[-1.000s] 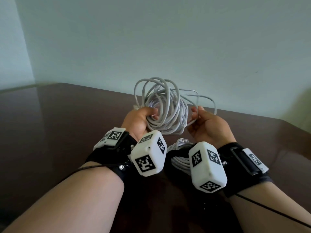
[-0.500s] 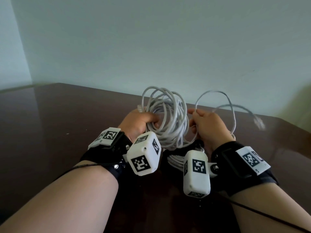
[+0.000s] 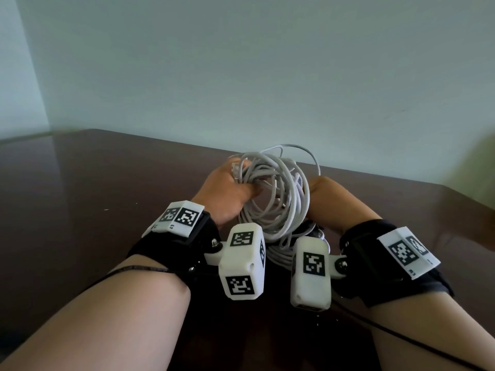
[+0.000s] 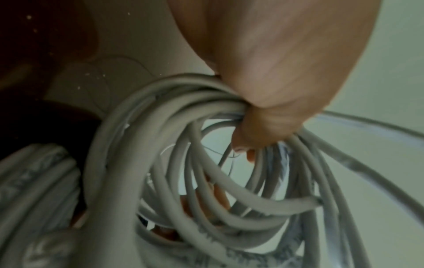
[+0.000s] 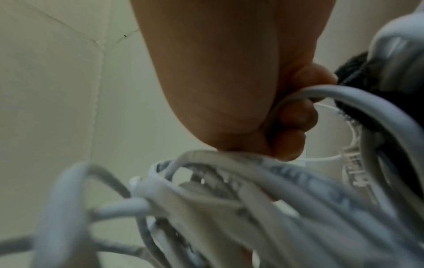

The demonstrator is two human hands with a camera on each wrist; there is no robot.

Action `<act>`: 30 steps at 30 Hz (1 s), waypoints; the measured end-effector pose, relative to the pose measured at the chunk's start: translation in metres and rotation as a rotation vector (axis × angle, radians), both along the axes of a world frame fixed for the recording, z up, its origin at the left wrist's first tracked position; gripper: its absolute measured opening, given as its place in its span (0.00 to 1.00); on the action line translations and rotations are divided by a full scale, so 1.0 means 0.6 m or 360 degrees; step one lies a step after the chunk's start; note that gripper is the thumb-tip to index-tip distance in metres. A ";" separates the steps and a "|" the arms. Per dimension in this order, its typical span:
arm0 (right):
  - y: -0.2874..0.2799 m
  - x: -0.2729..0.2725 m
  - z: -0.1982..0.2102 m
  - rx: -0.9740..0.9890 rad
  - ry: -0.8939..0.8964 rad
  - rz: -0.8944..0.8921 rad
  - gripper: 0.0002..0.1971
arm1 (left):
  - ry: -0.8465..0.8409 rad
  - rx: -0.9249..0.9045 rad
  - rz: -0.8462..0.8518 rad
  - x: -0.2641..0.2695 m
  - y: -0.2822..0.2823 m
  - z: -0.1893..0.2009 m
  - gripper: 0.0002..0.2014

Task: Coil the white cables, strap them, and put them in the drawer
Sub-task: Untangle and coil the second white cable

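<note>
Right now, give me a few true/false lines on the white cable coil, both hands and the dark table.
1. The left hand grips the loops of the white cable coil. True.
2. The right hand is open and clear of the cable. False: its fingers curl round a strand of it.
3. The coil is held above the dark glossy table. True.
4. A strap is already fastened round the held coil. False: none shows on it.
5. A second bundle of white cable lies on the table under the hands. True.
6. An open drawer is in view. False: only table and pale wall show.
</note>
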State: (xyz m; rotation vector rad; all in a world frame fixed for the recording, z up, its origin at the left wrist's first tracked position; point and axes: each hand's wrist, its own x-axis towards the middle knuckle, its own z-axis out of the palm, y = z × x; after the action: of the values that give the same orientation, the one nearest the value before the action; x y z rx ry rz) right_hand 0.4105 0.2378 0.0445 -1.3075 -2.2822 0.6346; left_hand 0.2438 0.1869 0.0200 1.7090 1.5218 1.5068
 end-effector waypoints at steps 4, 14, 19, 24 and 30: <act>0.005 0.000 -0.001 0.0042 0.0073 0.0087 0.12 | 0.0175 0.0092 0.0104 0.002 0.002 0.004 0.06; 0.001 -0.013 -0.014 -0.0391 0.1516 0.0022 0.12 | -0.0016 -0.0193 0.0186 0.005 0.022 -0.019 0.08; -0.009 -0.018 -0.017 -0.0245 0.1237 0.0161 0.20 | -0.0074 -0.0086 0.0144 0.008 0.019 -0.015 0.12; -0.001 -0.024 -0.023 -0.0600 0.1655 0.0143 0.26 | -0.0383 -0.0043 0.0222 0.013 0.025 -0.016 0.05; 0.019 -0.038 -0.046 -0.0839 0.1426 -0.0125 0.20 | -0.1721 0.0159 -0.0329 0.007 0.021 0.002 0.06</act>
State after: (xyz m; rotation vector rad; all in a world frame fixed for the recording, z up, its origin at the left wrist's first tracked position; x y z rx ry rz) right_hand 0.3875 0.2493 0.0170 -0.9892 -1.3632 1.4965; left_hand 0.2478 0.1997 0.0214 0.7497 0.6734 1.9058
